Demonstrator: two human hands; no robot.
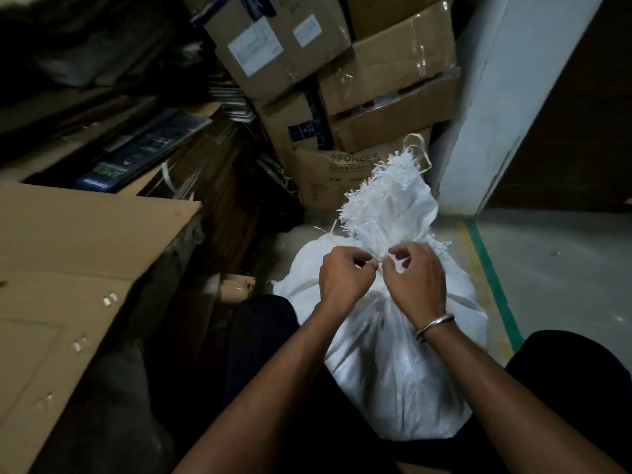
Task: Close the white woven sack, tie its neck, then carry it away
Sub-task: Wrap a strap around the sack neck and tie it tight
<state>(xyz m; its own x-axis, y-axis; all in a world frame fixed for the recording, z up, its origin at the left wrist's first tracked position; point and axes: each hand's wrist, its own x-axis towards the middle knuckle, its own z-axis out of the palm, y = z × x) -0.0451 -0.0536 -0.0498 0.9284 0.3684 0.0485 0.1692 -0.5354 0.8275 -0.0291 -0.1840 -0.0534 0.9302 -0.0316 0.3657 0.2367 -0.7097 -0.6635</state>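
The white woven sack (386, 367) stands full on the floor between my knees. Its neck is gathered into a bunch, and the frayed mouth (383, 203) fans out above my hands. My left hand (343, 273) and my right hand (415, 275) meet at the neck, each pinching a thin white strand (379, 265) that runs around the gathered fabric. A metal bangle sits on my right wrist. The knot itself is hidden by my fingers.
Stacked cardboard boxes (386, 70) rise behind the sack. A flat cardboard sheet (78, 268) leans at the left, with dark clutter beside it. A pale pillar (506, 97) stands at the right. A green floor line (492, 282) borders bare concrete floor.
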